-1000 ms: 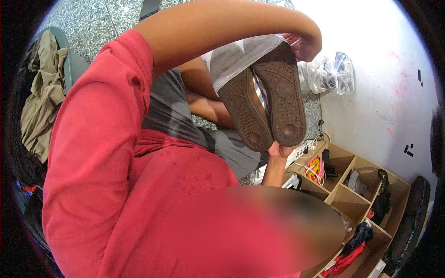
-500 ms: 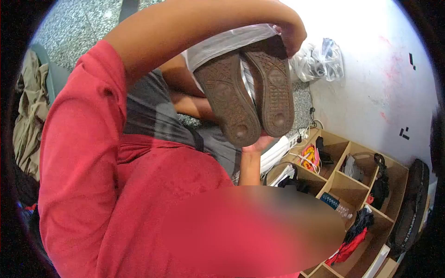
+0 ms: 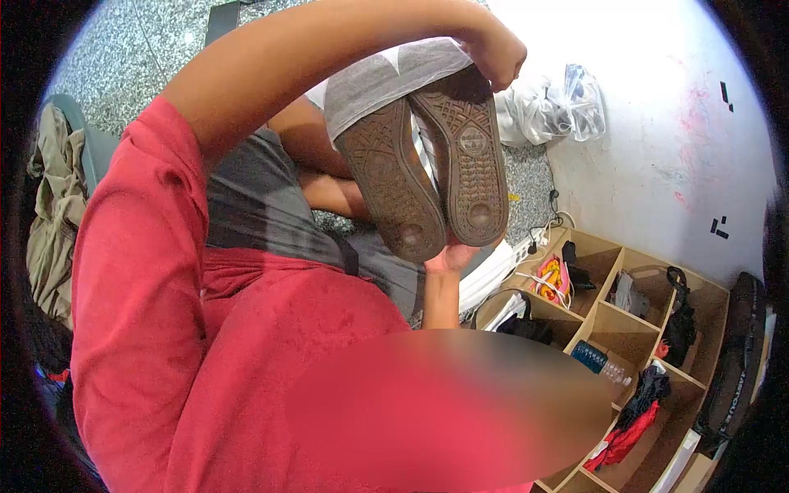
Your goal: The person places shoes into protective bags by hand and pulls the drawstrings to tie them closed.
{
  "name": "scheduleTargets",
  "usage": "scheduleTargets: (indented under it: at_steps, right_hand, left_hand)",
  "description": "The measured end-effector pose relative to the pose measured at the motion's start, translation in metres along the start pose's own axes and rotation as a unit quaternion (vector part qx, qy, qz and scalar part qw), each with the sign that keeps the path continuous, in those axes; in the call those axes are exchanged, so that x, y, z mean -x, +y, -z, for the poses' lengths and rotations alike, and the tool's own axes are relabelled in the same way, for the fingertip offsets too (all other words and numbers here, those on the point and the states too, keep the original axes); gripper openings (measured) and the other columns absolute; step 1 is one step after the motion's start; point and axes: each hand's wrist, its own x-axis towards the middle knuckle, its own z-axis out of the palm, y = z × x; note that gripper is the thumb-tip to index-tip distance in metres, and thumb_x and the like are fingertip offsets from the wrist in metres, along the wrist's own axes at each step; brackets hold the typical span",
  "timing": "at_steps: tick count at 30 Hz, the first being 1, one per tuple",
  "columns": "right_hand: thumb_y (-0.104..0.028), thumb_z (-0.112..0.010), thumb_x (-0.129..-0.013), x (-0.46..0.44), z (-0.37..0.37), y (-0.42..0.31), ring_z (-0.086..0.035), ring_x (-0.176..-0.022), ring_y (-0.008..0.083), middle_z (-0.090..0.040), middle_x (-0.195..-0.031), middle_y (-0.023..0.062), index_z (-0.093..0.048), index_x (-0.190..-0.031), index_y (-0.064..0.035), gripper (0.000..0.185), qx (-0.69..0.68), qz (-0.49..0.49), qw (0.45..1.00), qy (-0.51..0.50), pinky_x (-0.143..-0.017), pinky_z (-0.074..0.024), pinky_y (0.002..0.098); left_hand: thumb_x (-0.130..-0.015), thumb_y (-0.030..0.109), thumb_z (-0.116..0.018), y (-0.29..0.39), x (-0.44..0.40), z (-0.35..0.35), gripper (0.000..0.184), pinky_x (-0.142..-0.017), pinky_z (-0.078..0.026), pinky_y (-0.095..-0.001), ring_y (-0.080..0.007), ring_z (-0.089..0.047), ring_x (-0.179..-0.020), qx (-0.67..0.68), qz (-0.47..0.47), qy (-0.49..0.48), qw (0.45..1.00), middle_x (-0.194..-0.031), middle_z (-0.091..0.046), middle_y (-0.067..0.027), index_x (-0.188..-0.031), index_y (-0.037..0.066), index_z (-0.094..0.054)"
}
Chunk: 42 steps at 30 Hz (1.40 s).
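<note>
A pair of shoes (image 3: pixel 394 181) with dark brown patterned soles faces me, heels down. A whitish translucent bag (image 3: pixel 386 78) covers their toe ends, its edge lying across the soles. My left hand (image 3: pixel 497 56) reaches over from the left and is closed at the bag's upper right edge, beside the right-hand shoe's toe; its fingertips are mostly hidden. My right hand (image 3: pixel 452 256) holds the shoes from below and behind at the heels, with most of its fingers hidden by the soles.
A wooden compartment organizer (image 3: pixel 618 329) at lower right holds a bottle (image 3: pixel 600 361), cloth items and cords. A knotted clear plastic bag (image 3: pixel 567 107) rests by the white wall. A black case (image 3: pixel 735 353) stands at the far right. Beige cloth (image 3: pixel 57 214) hangs at the left.
The shoes and both hands have shifted slightly left in view. The bag's edge sits a little lower across the left-hand sole and looks flatter.
</note>
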Motion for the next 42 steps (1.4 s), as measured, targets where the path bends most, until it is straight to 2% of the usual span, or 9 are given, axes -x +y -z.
scheduleTargets:
  at_steps: [3,6,8,14,24,27,29,35,42]
  right_hand:
    - [-0.061,-0.069,-0.089,-0.003,0.001,0.001,-0.059,-0.129,0.0299,-0.061,-0.142,0.0082,-0.056,-0.143,-0.0105,0.075,0.005,0.014,1.0,0.023,-0.11,-0.049,0.0507]
    - [-0.064,-0.069,-0.088,-0.007,-0.002,-0.002,-0.059,-0.13,0.0297,-0.061,-0.142,0.0081,-0.055,-0.144,-0.0126,0.077,-0.008,0.014,1.0,0.018,-0.114,-0.045,0.0511]
    - [-0.068,-0.069,-0.085,-0.011,-0.02,-0.002,-0.064,-0.12,0.0267,-0.063,-0.138,0.0064,-0.053,-0.145,-0.016,0.082,0.012,0.049,0.996,0.071,-0.094,-0.0586,0.0455]
    - [-0.073,-0.069,-0.081,-0.023,-0.032,-0.012,-0.069,-0.093,0.0188,-0.066,-0.126,0.0016,-0.055,-0.14,-0.0197,0.081,0.055,0.012,0.997,0.061,-0.043,-0.0486,0.0278]
    - [-0.072,-0.065,-0.084,-0.022,-0.03,-0.002,-0.069,-0.088,0.0179,-0.067,-0.119,0.0014,-0.058,-0.135,-0.0184,0.074,0.07,0.029,0.996,0.048,-0.046,-0.0498,0.0295]
    - [-0.07,-0.067,-0.085,-0.023,-0.021,-0.007,-0.069,-0.091,0.0185,-0.067,-0.122,0.0016,-0.057,-0.137,-0.0184,0.074,0.066,0.002,0.998,0.025,-0.044,-0.0491,0.0283]
    - [-0.068,-0.068,-0.085,-0.023,-0.016,-0.007,-0.068,-0.106,0.0222,-0.065,-0.129,0.0045,-0.056,-0.14,-0.0166,0.076,0.047,0.002,0.999,-0.027,-0.064,-0.0597,0.0349]
    - [-0.061,-0.066,-0.09,-0.013,-0.026,-0.007,-0.057,-0.129,0.0279,-0.06,-0.137,0.0084,-0.055,-0.141,-0.0112,0.072,0.039,0.059,0.998,-0.002,-0.113,-0.0447,0.0478]
    - [-0.054,-0.073,-0.086,-0.01,-0.011,-0.029,-0.064,-0.117,0.0308,-0.061,-0.137,0.0114,-0.053,-0.141,-0.0001,0.08,0.023,0.086,0.988,0.129,-0.103,-0.0533,0.0486]
  left_hand:
    - [-0.074,0.021,-0.066,-0.005,0.043,-0.018,0.057,-0.107,-0.048,-0.0437,-0.0366,-0.065,-0.119,0.029,-0.092,0.218,0.971,-0.124,-0.07,-0.0227,-0.129,0.004,-0.069]
    - [-0.076,0.022,-0.069,-0.003,0.096,-0.048,0.066,-0.107,-0.048,-0.0472,-0.0387,-0.063,-0.119,-0.017,-0.13,0.351,0.927,-0.129,-0.064,-0.0234,-0.141,0.008,-0.06]
    - [-0.075,0.014,-0.068,-0.003,0.112,-0.067,0.069,-0.106,-0.048,-0.0468,-0.039,-0.06,-0.121,-0.066,-0.066,0.397,0.913,-0.137,-0.058,-0.0212,-0.143,0.011,-0.056]
    - [-0.076,0.011,-0.064,-0.032,0.099,-0.075,0.052,-0.087,-0.057,-0.0449,-0.0359,-0.071,-0.092,-0.022,0.043,0.416,0.908,-0.1,-0.074,-0.0153,-0.128,0.011,-0.069]
    - [-0.084,0.02,-0.065,-0.049,0.117,-0.046,0.034,-0.071,-0.055,-0.0317,-0.0144,-0.063,-0.072,0.505,0.081,0.361,0.78,-0.074,-0.066,-0.0012,-0.113,0.007,-0.077]
    - [-0.084,0.021,-0.07,-0.055,0.117,-0.041,0.031,-0.069,-0.051,-0.0308,-0.0135,-0.059,-0.07,0.382,0.066,0.323,0.863,-0.072,-0.06,0.0016,-0.112,0.008,-0.078]
    - [-0.085,0.016,-0.071,-0.051,0.122,-0.036,0.03,-0.068,-0.051,-0.0352,-0.0199,-0.063,-0.072,0.198,0.083,0.31,0.926,-0.073,-0.062,-0.003,-0.113,0.012,-0.078]
    - [-0.095,0.025,-0.068,-0.042,0.127,-0.098,0.044,-0.094,-0.05,-0.0459,-0.0389,-0.063,-0.106,-0.007,0.068,0.547,0.834,-0.115,-0.067,-0.02,-0.136,0.013,-0.063]
    - [-0.086,0.048,-0.078,0.009,0.17,-0.136,0.092,-0.119,-0.033,-0.0489,-0.0415,-0.038,-0.146,0.051,-0.04,0.494,0.867,-0.151,-0.046,-0.0281,-0.157,0.006,-0.037]
